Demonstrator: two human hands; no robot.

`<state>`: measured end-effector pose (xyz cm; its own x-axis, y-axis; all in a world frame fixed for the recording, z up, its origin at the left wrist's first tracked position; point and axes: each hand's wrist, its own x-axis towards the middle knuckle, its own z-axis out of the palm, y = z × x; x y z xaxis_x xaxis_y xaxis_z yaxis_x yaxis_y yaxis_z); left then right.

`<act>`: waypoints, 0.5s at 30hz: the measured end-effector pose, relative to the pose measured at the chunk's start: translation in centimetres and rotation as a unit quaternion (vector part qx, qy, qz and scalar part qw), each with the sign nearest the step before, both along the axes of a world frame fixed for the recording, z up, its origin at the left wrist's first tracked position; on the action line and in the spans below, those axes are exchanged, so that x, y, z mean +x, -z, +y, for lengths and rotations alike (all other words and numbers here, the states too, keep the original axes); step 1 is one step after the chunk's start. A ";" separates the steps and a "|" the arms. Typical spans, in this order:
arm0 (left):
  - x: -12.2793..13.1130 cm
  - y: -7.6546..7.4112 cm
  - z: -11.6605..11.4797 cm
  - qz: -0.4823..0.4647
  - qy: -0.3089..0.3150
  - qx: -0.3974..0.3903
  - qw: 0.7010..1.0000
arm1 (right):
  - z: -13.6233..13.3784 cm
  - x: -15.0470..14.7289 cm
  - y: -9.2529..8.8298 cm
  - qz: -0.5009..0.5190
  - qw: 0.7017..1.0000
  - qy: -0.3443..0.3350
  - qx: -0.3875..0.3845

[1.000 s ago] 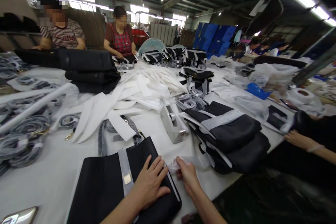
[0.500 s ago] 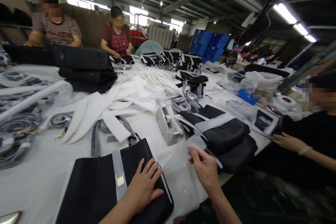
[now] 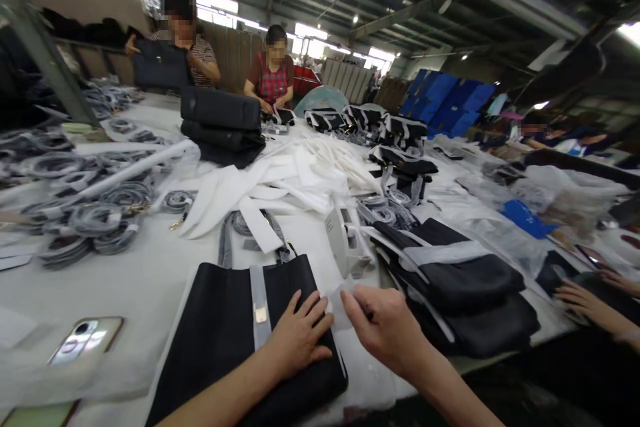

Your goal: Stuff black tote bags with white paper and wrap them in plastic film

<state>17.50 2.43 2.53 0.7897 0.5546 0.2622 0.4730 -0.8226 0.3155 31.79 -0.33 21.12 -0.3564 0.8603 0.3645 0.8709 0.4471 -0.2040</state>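
A black handbag (image 3: 210, 333) lies in front of me, a pale wrapping strip (image 3: 259, 283) running down its front over a small gold clasp (image 3: 261, 314). My left hand (image 3: 300, 337) rests on the bag's right half, fingers spread. Just off the bag's right edge, my right hand (image 3: 385, 327) is closed, thumb and fingers pinching a thin translucent sheet (image 3: 341, 300). Most of that sheet is hidden or blends into the white table. Behind the hands stands a grey-white tape dispenser (image 3: 343, 247). Wrapped straps (image 3: 226, 240) extend from the bag's top.
Stacked black bags (image 3: 460, 273) lie to the right, near a co-worker's hand (image 3: 585, 300). White foam strips (image 3: 300, 173) are heaped in the middle. Coiled wrapped straps (image 3: 100, 220) and a phone (image 3: 87, 340) lie left. Two people (image 3: 273, 77) work across the table.
My right hand has moved in toward the bag's edge with the translucent sheet. The left hand stays on the bag. My view has turned left; a co-worker across the table now holds up a black bag.
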 end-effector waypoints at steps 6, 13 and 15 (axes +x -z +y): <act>-4.8 -1.1 -3.7 0.005 -0.070 -0.014 0.997 | 1.0 -5.4 1.9 0.030 0.977 -0.092 -0.191; -8.4 -3.0 -6.3 -0.001 -0.078 -0.093 0.993 | 3.1 -6.8 3.1 0.121 0.948 -0.102 -0.276; -7.2 -3.6 -4.9 -0.045 -0.076 -0.124 0.988 | 3.6 -4.8 2.4 0.180 0.947 -0.048 -0.263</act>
<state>10.31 -2.44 6.17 0.6718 0.7214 0.1680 0.5468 -0.6360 0.5446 26.99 3.28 18.76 -0.3766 0.9264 0.0062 0.6636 0.2745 -0.6959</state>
